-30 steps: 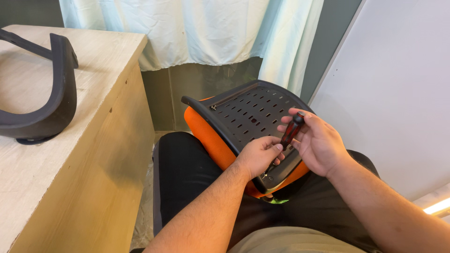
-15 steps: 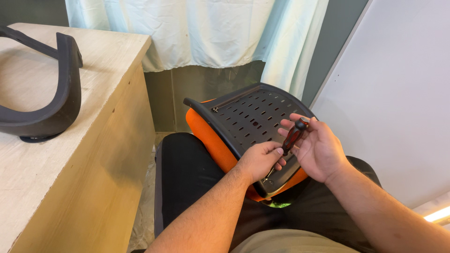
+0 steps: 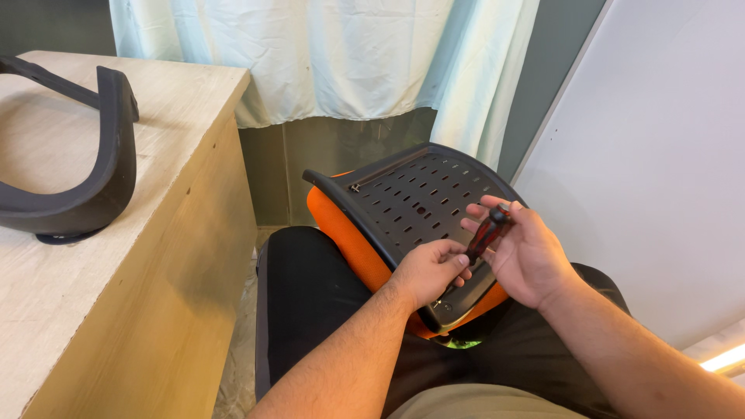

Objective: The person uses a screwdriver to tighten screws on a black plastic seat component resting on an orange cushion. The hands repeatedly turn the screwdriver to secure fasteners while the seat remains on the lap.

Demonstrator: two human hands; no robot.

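Change: against the picture from 1 second ago, we see the screwdriver (image 3: 486,233) raised a little and tilted more upright, its tip hidden behind our left fingers.
Meaning: we judge the tool is being seated at a fixing point near the lower edge of the panel, not yet turned.
Left hand (image 3: 429,271): fingers pressed together, pinching the lower shaft of the screwdriver, wrist lying on the panel.
Right hand (image 3: 526,256): palm up, fingers curled loosely round the dark red handle, thumb near its top.
Chair seat (image 3: 419,209): black perforated panel over an orange cushion, propped tilted on our lap.
Tabletop (image 3: 155,109): to our left, carrying a curved black chair part (image 3: 93,182).
Backdrop: a pale curtain (image 3: 326,54) hangs behind.
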